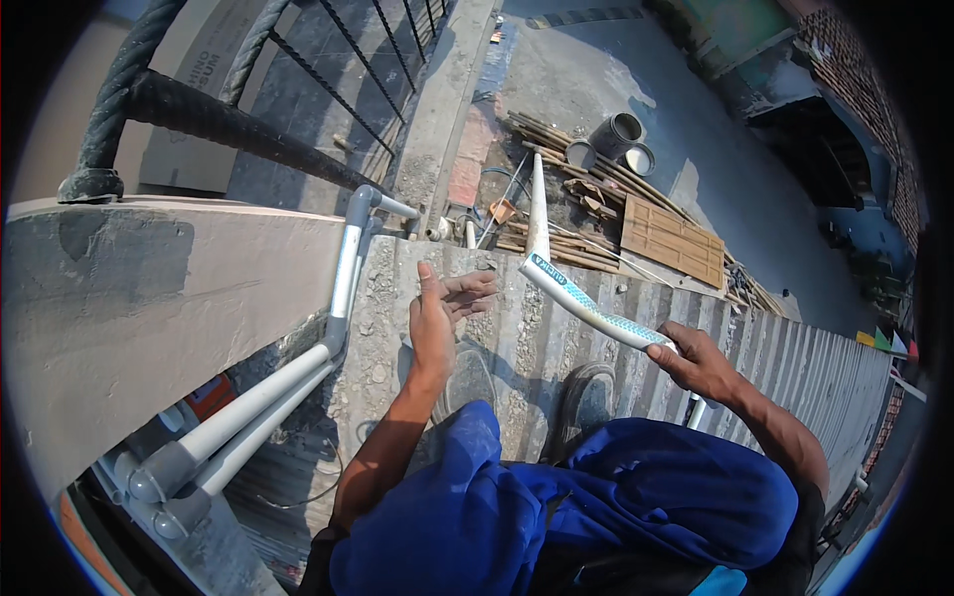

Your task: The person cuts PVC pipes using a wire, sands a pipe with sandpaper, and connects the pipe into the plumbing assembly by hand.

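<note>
My right hand (pixel 686 356) is closed round the near end of a white plastic pipe (pixel 596 313) with teal print, held slanting over the corrugated roof. At the pipe's far end a plain white, tapering length (pixel 540 209) runs away at a sharp angle. Whether the two are one piece I cannot tell. My left hand (pixel 442 313) is held up over the roof left of the pipe, empty, its thumb up and fingers stretched toward the pipe but apart from it. Below the hands are my shoes (pixel 588 392) and blue-clad knees.
At left, white pipes with grey elbows (pixel 363 199) run along a plastered wall (pixel 189 248) below a black twisted metal railing (pixel 248 119). The corrugated roof (pixel 765 368) carries rubble and ends at a far edge. Beyond lie wooden poles (pixel 556 129), buckets (pixel 616 134) and a brown panel (pixel 671 238).
</note>
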Demonstrator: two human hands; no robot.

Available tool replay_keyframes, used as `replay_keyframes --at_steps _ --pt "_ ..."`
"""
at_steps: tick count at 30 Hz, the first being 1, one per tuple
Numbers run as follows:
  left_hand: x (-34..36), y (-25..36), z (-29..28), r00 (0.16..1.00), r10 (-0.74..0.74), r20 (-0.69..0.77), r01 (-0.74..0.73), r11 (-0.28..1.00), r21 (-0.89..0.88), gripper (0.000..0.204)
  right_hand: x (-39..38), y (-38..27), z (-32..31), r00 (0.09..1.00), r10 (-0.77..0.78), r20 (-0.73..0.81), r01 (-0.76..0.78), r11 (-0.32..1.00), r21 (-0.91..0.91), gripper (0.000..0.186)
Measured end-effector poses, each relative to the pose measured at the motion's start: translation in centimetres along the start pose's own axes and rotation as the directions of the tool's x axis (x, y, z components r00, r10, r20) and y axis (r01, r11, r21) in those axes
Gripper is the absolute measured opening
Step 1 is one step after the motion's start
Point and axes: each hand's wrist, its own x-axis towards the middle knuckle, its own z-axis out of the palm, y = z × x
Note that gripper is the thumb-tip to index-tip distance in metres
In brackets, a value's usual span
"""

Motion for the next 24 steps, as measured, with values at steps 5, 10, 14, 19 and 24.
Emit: replay_keyframes --at_steps 5,10,14,19,24 --pt "-0.7 -1.0 3.2 0.933 0.33 0.145 -0.36 0.852 0.379 0.036 0.0 0.9 2.0 0.999 -0.01 -0.049 0.01 1.0 -0.001 0.049" --pt "-0.7 -2.5 3.2 0.962 0.228 0.152 -0.272 0.872 0.407 0.024 -0.1 2.6 3.6 0.988 -0.07 -0.139 0.064 0.997 -0.047 0.042" --pt "-0.5 -3.1 3.5 0.869 0.46 0.182 -0.483 0.712 0.51 0.021 -0.3 3.4 4.7 0.967 -0.191 -0.167 0.189 0.982 -0.031 0.042" --pt "-1.2 -1.6 2.7 0.814 0.5 0.296 -0.567 0.572 0.593 0.027 0.7 1.9 5.4 0.977 -0.2 -0.069 0.17 0.936 -0.307 0.03" --pt "-0.5 -0.7 5.5 0.9 0.429 -0.078 -0.31 0.755 0.577 0.027 3.0 4.1 7.8 0.691 -0.629 -0.355 0.218 0.65 -0.728 0.035"
